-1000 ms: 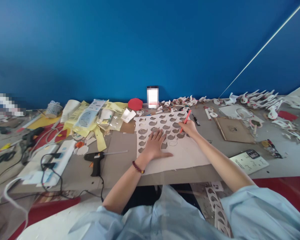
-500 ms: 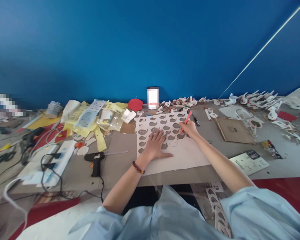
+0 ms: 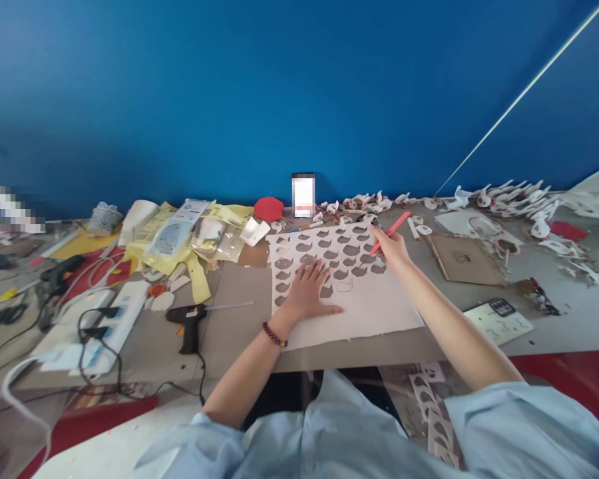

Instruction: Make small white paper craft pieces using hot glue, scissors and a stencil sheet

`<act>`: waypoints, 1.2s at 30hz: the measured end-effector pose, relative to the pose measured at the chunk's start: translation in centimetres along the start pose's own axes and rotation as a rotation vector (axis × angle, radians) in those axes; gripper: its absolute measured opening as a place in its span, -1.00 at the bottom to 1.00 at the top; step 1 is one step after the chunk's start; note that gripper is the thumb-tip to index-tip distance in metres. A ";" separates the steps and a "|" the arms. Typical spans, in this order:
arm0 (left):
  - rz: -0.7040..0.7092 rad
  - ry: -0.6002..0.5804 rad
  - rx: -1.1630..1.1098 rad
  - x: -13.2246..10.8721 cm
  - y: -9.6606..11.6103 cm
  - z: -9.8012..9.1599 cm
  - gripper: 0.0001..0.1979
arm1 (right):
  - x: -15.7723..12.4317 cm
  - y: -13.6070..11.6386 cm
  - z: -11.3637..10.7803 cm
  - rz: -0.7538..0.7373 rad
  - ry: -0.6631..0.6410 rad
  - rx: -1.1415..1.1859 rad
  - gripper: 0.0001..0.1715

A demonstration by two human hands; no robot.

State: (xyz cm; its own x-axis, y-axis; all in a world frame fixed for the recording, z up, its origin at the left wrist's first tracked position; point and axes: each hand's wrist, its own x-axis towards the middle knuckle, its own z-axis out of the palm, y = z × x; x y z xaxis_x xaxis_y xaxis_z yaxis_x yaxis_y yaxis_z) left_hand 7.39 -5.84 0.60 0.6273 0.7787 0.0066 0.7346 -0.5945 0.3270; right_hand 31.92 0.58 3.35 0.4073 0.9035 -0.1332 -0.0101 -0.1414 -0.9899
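A white sheet lies flat on the table, its upper part pierced by rows of fish-like cut-out holes. My left hand presses on it with fingers spread, a beaded bracelet at the wrist. Just right of that thumb, a curved outline is drawn on the sheet. My right hand is closed around a slim pink-red utility knife, above the sheet's upper right part. The knife leans to the right, its tip pointing down left near the holes; whether it touches the sheet I cannot tell.
A black hot glue gun lies left of the sheet, near a power strip with cables. Yellow packaging and a red octagonal piece sit behind. To the right are a brown board, a phone and many white cut pieces.
My right hand has shifted right and slightly away with the knife, which now tilts more to the right. My left hand stays spread on the sheet.
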 end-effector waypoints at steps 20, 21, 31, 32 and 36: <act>-0.008 -0.040 0.015 0.1 -0.1 -0.1 0.06 | -8.1 3.5 -4.3 -0.158 -0.379 -0.019 -0.67; -0.009 -0.051 0.013 0.1 -0.1 -0.2 0.05 | -8.2 3.7 -4.3 -0.157 -0.409 -0.035 -0.67; -0.014 -0.076 0.015 0.1 0.0 -0.3 0.05 | -8.0 4.1 -4.1 -0.212 -0.432 -0.087 -0.66; -0.017 -0.080 0.014 0.1 0.0 -0.3 0.06 | -8.0 4.2 -4.0 -0.218 -0.436 -0.100 -0.65; -0.013 -0.076 0.007 0.2 0.0 -0.3 0.04 | -7.9 4.8 -4.1 -0.236 -0.436 -0.108 -0.65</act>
State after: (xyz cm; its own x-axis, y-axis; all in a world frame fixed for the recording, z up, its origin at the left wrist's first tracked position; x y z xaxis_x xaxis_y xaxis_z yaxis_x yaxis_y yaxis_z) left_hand 7.43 -5.65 0.86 0.6355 0.7689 -0.0697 0.7444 -0.5862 0.3198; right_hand 32.39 -8.89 -0.12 -0.0327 0.9975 0.0631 0.1405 0.0671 -0.9878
